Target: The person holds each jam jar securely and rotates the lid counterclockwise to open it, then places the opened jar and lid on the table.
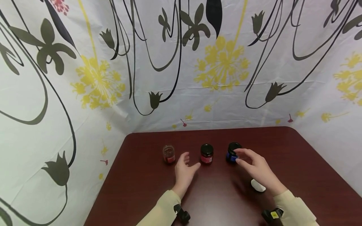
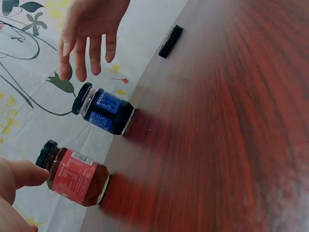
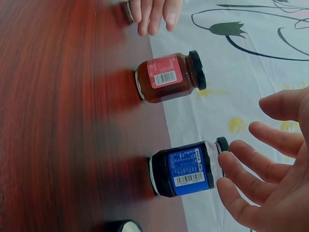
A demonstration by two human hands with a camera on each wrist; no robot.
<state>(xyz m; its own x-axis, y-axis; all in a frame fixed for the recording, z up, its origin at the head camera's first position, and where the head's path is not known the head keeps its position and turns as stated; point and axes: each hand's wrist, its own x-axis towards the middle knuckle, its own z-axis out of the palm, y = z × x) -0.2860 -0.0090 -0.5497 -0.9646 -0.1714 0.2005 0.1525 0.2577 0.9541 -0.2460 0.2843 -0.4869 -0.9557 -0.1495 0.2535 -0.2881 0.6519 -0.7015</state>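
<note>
A jar with a blue label (image 1: 231, 156) and a dark lid stands upright at the right of the row. Beside it is my right hand (image 1: 255, 168), fingers spread and relaxed; in the right wrist view its fingertips are right at the lid (image 3: 222, 151). In the middle stands a lidded jar with a red label (image 1: 206, 156). My left hand (image 1: 184, 172) reaches between that jar and a lidless glass jar (image 1: 169, 154) on the left, thumb apart from the fingers. In the left wrist view the thumb (image 2: 29, 175) overlaps the middle jar's edge. Neither hand grips anything.
A loose jar lid with a white inside (image 1: 258, 185) lies on the dark red table (image 1: 147, 188), under my right wrist in the head view. Behind the table's far edge hangs a white cloth (image 1: 175, 78) printed with flowers.
</note>
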